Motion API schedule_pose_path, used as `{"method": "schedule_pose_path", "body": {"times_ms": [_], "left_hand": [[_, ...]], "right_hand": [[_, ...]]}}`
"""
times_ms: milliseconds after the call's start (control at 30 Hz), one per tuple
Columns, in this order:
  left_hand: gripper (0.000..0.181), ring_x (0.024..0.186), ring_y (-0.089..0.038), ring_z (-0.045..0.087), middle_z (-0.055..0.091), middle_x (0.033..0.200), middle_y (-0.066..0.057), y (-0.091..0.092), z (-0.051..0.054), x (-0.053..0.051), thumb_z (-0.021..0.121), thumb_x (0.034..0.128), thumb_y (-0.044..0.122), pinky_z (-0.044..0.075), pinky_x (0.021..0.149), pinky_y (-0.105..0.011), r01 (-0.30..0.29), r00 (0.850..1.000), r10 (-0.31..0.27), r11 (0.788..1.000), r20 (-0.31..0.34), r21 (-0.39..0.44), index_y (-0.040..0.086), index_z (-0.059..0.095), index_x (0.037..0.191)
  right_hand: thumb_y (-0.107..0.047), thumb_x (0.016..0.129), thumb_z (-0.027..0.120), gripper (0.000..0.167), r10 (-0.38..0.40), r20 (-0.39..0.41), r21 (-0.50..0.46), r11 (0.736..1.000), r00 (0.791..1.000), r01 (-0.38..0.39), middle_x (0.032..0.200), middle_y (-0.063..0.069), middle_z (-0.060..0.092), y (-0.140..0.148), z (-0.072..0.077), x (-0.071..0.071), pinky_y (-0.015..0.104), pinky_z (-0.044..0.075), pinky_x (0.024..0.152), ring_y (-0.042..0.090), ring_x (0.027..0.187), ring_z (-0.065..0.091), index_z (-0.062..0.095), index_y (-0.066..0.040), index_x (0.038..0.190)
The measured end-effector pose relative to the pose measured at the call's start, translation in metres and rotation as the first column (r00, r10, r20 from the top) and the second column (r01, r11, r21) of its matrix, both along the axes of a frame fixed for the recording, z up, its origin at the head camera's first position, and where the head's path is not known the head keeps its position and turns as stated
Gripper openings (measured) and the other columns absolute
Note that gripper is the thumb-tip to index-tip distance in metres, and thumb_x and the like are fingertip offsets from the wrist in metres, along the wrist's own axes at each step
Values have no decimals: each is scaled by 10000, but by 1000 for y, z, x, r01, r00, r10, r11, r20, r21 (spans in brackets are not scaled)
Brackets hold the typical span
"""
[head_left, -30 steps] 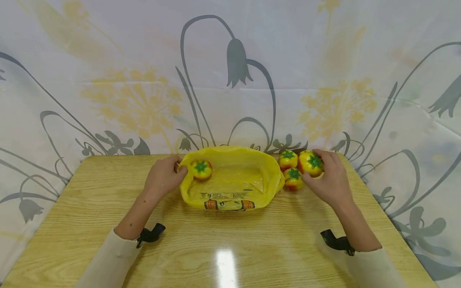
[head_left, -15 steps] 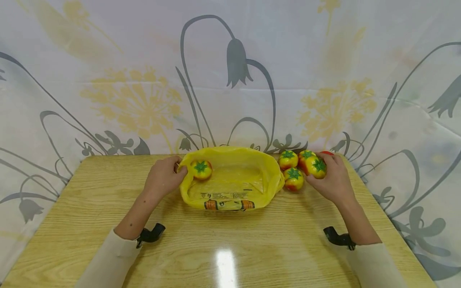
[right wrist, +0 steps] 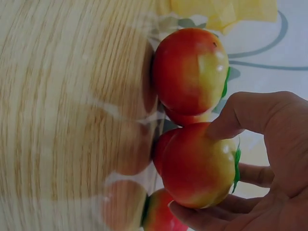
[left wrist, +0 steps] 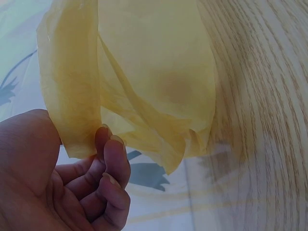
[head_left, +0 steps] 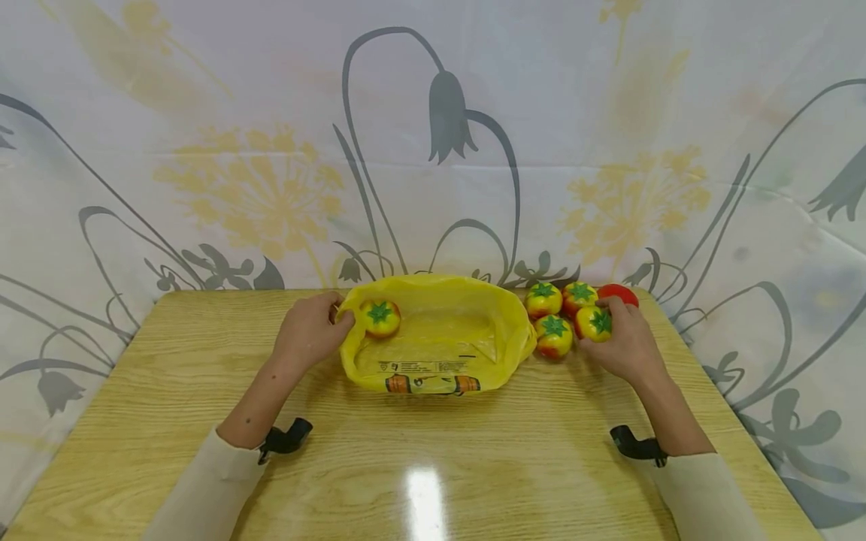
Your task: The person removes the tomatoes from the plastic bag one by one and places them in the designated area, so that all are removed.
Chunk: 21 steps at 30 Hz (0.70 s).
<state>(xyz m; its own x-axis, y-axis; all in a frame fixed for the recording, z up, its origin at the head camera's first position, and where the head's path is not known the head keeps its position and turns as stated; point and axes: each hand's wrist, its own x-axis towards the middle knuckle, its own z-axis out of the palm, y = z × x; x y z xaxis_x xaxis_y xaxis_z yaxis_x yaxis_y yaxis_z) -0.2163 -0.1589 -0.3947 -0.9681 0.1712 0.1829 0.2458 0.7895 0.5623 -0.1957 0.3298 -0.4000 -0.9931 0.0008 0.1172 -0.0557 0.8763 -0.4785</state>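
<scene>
My left hand (head_left: 311, 330) pinches the left rim of a yellow plastic bag (head_left: 433, 379), which stands with its mouth spread wide. In the left wrist view, curled fingertips (left wrist: 115, 154) meet the bag's edge. Inside the bag, at its left end, lies a yellow-red toy tomato (head_left: 381, 318) with a green star-shaped top. On the right, my right hand (head_left: 628, 342) grips a similar toy tomato (right wrist: 197, 166) between thumb and fingers. Close around it are more toy tomatoes: one behind (head_left: 578, 297), one at the back left (head_left: 543, 300), and one at the left (head_left: 553, 336).
A red rounded object (head_left: 618, 294) sits behind my right hand, partly hidden. The wooden table (head_left: 433, 451) ends at the back against a flower-printed cloth (head_left: 433, 188). The bag's right side nearly touches the nearest tomatoes.
My right hand has drawn its tomato slightly toward me and right, uncovering another tomato and the red object behind. My left hand and the bag stay as they were.
</scene>
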Motion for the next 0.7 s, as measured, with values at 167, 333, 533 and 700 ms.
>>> {"method": "schedule_pose_path", "body": {"times_ms": [167,333,533,700], "left_hand": [[275,480,-164,329,454,592,-31,0,-1,0,609,1006,178,287,495,-312,3,1000,-3,1000,-3,-3,-30,711,1156],[301,480,-164,326,455,589,-31,-1,-1,0,606,1007,183,287,493,-312,2,1000,-2,1000,1,-6,-38,710,1183],[289,479,-165,327,448,583,-27,0,0,1,607,1004,185,283,492,-312,-6,1000,6,1000,3,-8,-26,716,1169],[276,479,-166,333,446,583,-26,0,0,1,609,1002,179,282,488,-309,-6,1000,6,1000,-2,-9,-22,719,1155]], "right_hand": [[-161,838,807,705,23,26,13,1000,999,-23,1357,397,499,2,-3,-2,708,408,1050,555,1208,487,462,136,1377],[-165,831,810,723,32,47,22,999,998,-33,1363,401,492,3,-6,-3,702,415,1051,548,1193,504,457,151,1377],[-171,839,825,744,38,70,25,999,997,-40,1353,401,501,4,-7,-5,693,423,1053,545,1185,518,436,166,1376],[-183,838,835,758,44,82,34,998,996,-47,1326,403,522,4,-7,-5,682,431,1047,541,1167,534,432,185,1363]]}}
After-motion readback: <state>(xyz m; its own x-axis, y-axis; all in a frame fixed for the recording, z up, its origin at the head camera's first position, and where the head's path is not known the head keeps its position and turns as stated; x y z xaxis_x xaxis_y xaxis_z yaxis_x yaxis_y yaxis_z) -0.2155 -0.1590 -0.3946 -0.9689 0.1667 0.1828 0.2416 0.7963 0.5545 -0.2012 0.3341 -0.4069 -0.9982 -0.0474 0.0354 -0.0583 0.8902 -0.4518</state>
